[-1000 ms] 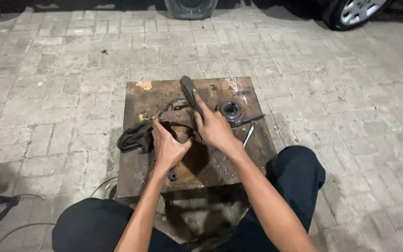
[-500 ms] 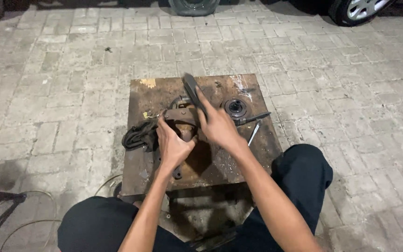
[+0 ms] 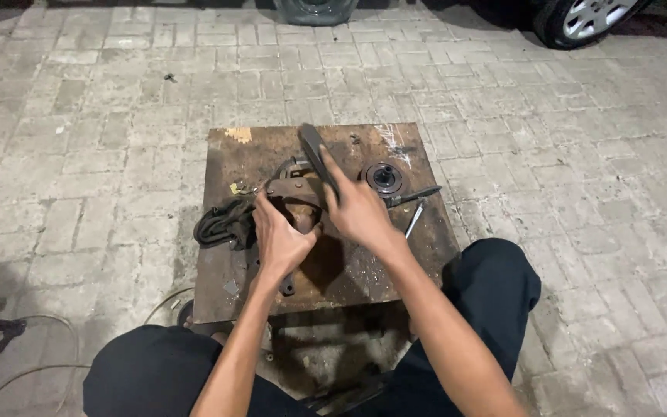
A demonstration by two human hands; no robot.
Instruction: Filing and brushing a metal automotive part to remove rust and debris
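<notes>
A rusty brown metal part point(image 3: 291, 188) lies in the middle of a rusty steel work table point(image 3: 349, 266). My left hand point(image 3: 279, 235) grips the part's near side. My right hand point(image 3: 360, 212) is closed around a long dark tool point(image 3: 316, 156) that rises up and away from the part, its far end over the table's back half. Whether the tool's lower end touches the part is hidden by my fingers.
A black rubber boot or strap point(image 3: 221, 224) lies at the table's left edge. A round bearing ring point(image 3: 384, 177), a dark punch point(image 3: 414, 194) and a thin silver rod point(image 3: 413, 219) lie at the right. Brick paving surrounds the table; car wheels point(image 3: 580, 19) stand beyond.
Both hands and the tool stay almost where they were on the part. The view has shifted slightly.
</notes>
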